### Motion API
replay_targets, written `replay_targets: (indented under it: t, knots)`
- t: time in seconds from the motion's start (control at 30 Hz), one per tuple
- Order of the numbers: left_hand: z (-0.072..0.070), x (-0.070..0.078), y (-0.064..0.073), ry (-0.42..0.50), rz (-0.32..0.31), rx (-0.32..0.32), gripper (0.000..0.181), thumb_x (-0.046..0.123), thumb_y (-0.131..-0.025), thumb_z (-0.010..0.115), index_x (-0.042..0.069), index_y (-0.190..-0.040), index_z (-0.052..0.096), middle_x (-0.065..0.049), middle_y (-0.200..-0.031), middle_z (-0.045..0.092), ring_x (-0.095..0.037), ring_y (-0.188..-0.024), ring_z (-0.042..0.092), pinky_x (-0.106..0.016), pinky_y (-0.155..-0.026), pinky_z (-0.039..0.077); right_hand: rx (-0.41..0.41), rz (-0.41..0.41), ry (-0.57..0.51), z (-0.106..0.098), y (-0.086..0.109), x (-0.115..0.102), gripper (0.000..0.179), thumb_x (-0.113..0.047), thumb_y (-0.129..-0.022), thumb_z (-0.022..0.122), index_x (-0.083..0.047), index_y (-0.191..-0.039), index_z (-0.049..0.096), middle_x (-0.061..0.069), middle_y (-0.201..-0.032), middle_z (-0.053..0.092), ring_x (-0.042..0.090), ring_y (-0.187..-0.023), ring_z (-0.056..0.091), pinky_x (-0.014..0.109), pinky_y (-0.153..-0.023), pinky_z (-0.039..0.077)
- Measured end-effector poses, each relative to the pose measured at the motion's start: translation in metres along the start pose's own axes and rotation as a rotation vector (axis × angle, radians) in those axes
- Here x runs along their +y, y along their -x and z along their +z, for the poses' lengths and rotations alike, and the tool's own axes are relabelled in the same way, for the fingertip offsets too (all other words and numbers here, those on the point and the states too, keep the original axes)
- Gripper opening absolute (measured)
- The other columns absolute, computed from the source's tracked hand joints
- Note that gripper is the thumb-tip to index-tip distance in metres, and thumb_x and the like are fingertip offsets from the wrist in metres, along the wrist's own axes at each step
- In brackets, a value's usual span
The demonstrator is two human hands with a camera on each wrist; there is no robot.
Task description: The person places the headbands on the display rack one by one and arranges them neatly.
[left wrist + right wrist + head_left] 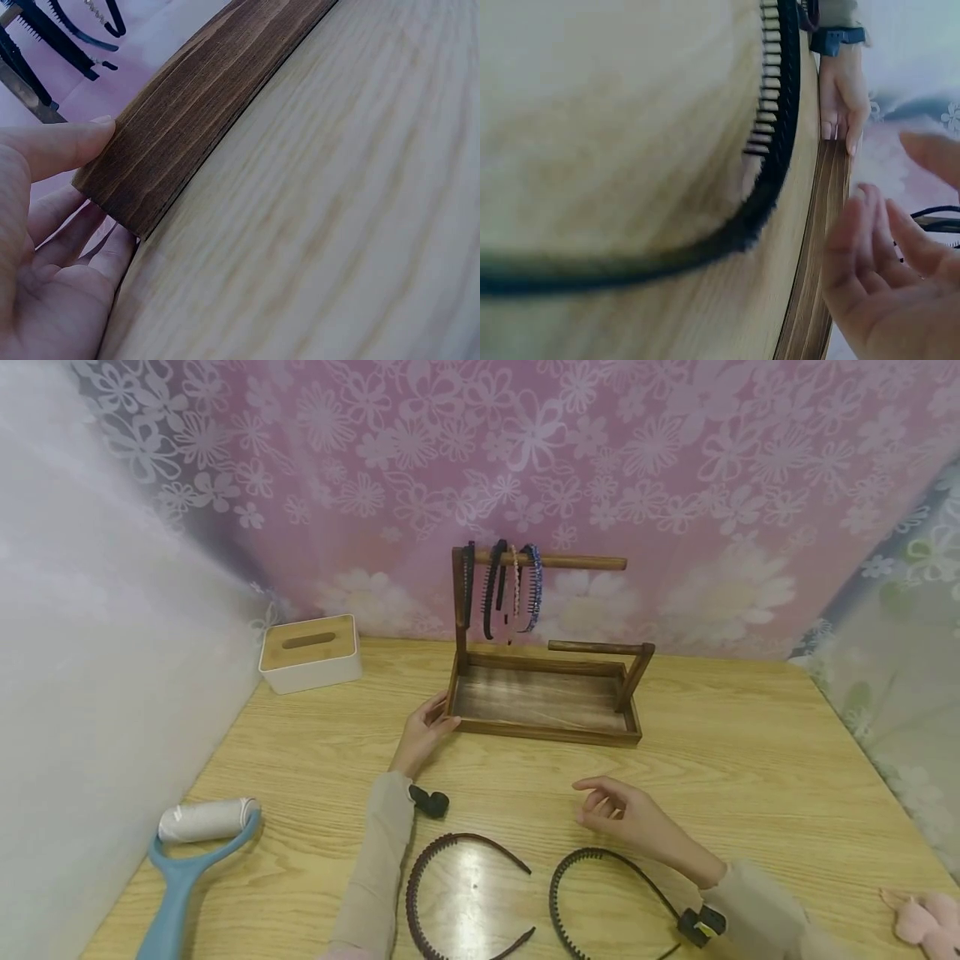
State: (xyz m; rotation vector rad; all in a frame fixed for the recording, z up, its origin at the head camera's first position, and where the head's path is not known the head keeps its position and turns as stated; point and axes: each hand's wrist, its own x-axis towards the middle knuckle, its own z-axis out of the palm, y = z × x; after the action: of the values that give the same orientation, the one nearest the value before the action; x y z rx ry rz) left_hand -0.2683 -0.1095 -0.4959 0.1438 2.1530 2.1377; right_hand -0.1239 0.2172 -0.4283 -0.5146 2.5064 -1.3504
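Note:
A dark wooden headband stand (551, 732) with a shallow tray base stands near the back of the table. My left hand (422, 737) holds its front left corner, the thumb at the front board (202, 97) and the fingers around the end. Over the table in front of the stand is my right hand (630, 814), loosely curled around nothing. Near it lies a black toothed headband (557, 893); a dark brown toothed headband (414, 893) lies to its left. Several headbands, among them a blue glittery one (537, 589), hang on the stand's upper bar (585, 562).
A white tissue box (315, 675) with a wooden lid sits at the back left. A blue-handled lint roller (176, 885) lies at the front left. Something pink and soft (930, 922) is at the right edge. Flowered cloth (480, 460) hangs behind the table.

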Motion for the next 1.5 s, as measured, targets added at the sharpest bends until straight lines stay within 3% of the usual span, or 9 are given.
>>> replay_targets:
  t: [0.37, 0.5, 0.63, 0.77, 0.9, 1.07, 1.23, 1.33, 1.5]
  knots:
    - [-0.001, 0.001, 0.0, 0.013, -0.012, 0.0, 0.064, 0.003, -0.091, 0.067, 0.004, -0.148, 0.039, -0.013, -0.157, 0.034, -0.032, -0.144, 0.035, -0.034, -0.12, 0.036, -0.332, -0.076, -0.1, 0.018, 0.033, -0.002, 0.04, -0.02, -0.09, 0.071, 0.005, -0.116, 0.054, 0.007, -0.088, 0.06, -0.003, -0.072, 0.052, 0.017, -0.057, 0.049]
    - [-0.001, 0.001, 0.001, 0.011, -0.017, 0.004, 0.064, 0.004, -0.091, 0.067, 0.005, -0.148, 0.04, -0.012, -0.157, 0.034, -0.031, -0.144, 0.035, -0.033, -0.12, 0.036, -0.391, -0.093, -0.08, 0.028, 0.044, -0.004, 0.037, -0.021, -0.09, 0.071, 0.003, -0.113, 0.054, -0.001, -0.083, 0.058, -0.006, -0.07, 0.047, 0.015, -0.055, 0.048]
    - [-0.001, 0.001, 0.001, 0.012, -0.017, 0.004, 0.063, 0.003, -0.091, 0.066, 0.004, -0.149, 0.039, -0.012, -0.158, 0.032, -0.031, -0.144, 0.035, -0.033, -0.12, 0.036, -0.395, 0.045, -0.095, 0.044, 0.054, -0.013, 0.035, -0.025, -0.089, 0.071, -0.003, -0.111, 0.056, -0.008, -0.079, 0.056, -0.004, -0.067, 0.049, 0.015, -0.054, 0.047]
    - [-0.002, 0.001, 0.001, 0.027, -0.021, -0.002, 0.064, 0.003, -0.091, 0.066, 0.003, -0.149, 0.038, -0.013, -0.158, 0.031, -0.032, -0.145, 0.033, -0.033, -0.121, 0.035, -0.39, 0.206, -0.076, 0.056, 0.06, -0.023, 0.036, -0.029, -0.085, 0.076, -0.008, -0.107, 0.057, -0.004, -0.074, 0.055, 0.003, -0.062, 0.051, 0.017, -0.053, 0.044]
    - [-0.002, 0.01, 0.005, 0.022, -0.026, -0.02, 0.065, 0.001, -0.091, 0.065, 0.0, -0.149, 0.036, -0.016, -0.159, 0.029, -0.034, -0.146, 0.032, -0.034, -0.121, 0.034, -0.382, 0.251, 0.012, 0.062, 0.061, -0.027, 0.041, -0.03, -0.079, 0.082, -0.01, -0.103, 0.056, -0.001, -0.074, 0.053, 0.006, -0.061, 0.048, 0.016, -0.053, 0.043]
    - [0.001, 0.029, 0.017, 0.011, -0.016, -0.029, 0.064, 0.0, -0.091, 0.065, -0.003, -0.148, 0.036, -0.02, -0.157, 0.031, -0.036, -0.145, 0.032, -0.036, -0.121, 0.034, -0.377, 0.239, 0.009, 0.064, 0.062, -0.027, 0.041, -0.028, -0.076, 0.084, -0.01, -0.101, 0.057, -0.003, -0.072, 0.054, 0.004, -0.059, 0.049, 0.015, -0.053, 0.044]
    - [0.001, 0.03, 0.016, 0.018, -0.023, -0.03, 0.064, 0.001, -0.091, 0.065, -0.003, -0.148, 0.036, -0.018, -0.158, 0.03, -0.035, -0.145, 0.032, -0.036, -0.121, 0.035, -0.36, 0.212, -0.019, 0.065, 0.063, -0.027, 0.027, -0.015, -0.081, 0.077, -0.006, -0.1, 0.06, -0.005, -0.071, 0.055, 0.002, -0.06, 0.05, 0.014, -0.054, 0.045]
    - [0.0, 0.021, 0.011, 0.022, -0.028, -0.033, 0.065, 0.0, -0.091, 0.065, -0.002, -0.149, 0.036, -0.017, -0.159, 0.028, -0.035, -0.145, 0.031, -0.036, -0.121, 0.035, -0.317, 0.191, -0.001, 0.062, 0.062, -0.03, 0.02, -0.011, -0.083, 0.072, -0.005, -0.1, 0.061, -0.005, -0.073, 0.056, 0.001, -0.063, 0.049, 0.014, -0.054, 0.045]
    - [-0.001, 0.005, 0.002, 0.03, -0.031, -0.023, 0.066, 0.002, -0.092, 0.065, 0.002, -0.15, 0.036, -0.014, -0.159, 0.028, -0.032, -0.146, 0.031, -0.034, -0.121, 0.034, -0.192, 0.091, 0.065, 0.053, 0.058, -0.032, 0.021, -0.013, -0.088, 0.069, -0.002, -0.103, 0.06, -0.006, -0.079, 0.055, -0.004, -0.066, 0.046, 0.014, -0.055, 0.046]
